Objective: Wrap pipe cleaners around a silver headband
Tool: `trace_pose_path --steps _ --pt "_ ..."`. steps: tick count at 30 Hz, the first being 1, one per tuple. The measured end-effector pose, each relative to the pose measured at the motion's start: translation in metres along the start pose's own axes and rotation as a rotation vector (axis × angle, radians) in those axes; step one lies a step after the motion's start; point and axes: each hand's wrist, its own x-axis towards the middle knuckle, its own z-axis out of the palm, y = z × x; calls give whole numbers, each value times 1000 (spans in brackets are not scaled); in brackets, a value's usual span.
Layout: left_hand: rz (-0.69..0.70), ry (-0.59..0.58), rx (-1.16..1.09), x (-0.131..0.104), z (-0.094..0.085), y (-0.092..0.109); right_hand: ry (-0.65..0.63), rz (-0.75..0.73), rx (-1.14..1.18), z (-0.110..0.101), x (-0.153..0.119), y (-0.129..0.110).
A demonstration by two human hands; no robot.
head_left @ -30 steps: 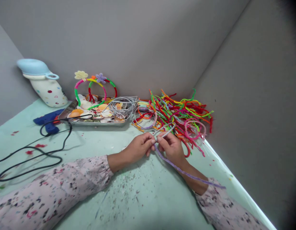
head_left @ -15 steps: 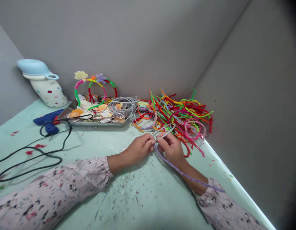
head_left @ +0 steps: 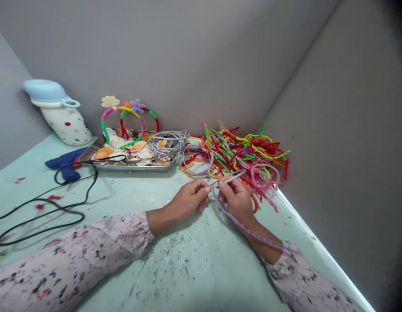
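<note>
A thin grey wire [head_left: 234,177] runs between my two hands above the table, one part of it rising past my right fingers. My left hand [head_left: 188,199] is closed, thumb and fingertips pinching the wire's left end where a purple pipe cleaner [head_left: 227,214] meets it. My right hand [head_left: 237,200] pinches the wire a short way to the right. From that join the pipe cleaner's long free length trails down over my right wrist to the sleeve. Whether it is wound round the wire is too small to tell.
Behind my hands lies a heap of coloured pipe cleaners [head_left: 240,147]. A metal tray [head_left: 136,169] holds shells, coiled grey wire [head_left: 168,143] and two decorated hoops [head_left: 144,123]. To the left are a blue glue gun [head_left: 66,164], its black cord [head_left: 87,197] and a bottle [head_left: 66,123].
My hands have moved slightly apart, the right one shifting a little rightward. The grey wire now lies flatter between them, and the purple pipe cleaner's tail has shifted slightly.
</note>
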Motion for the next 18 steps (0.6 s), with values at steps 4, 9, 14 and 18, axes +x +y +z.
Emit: trace_pose_path --steps 4,9,14,18 --pt "-5 20 -12 0 0 -1 -75 31 18 0 0 0" --pt "7 52 -15 0 -1 1 -175 95 -25 2 -3 -4" --pt "4 66 -6 -1 0 3 -216 75 -55 2 -3 -7" --pt "-2 76 -11 -1 0 3 -200 66 -80 3 -3 -5"
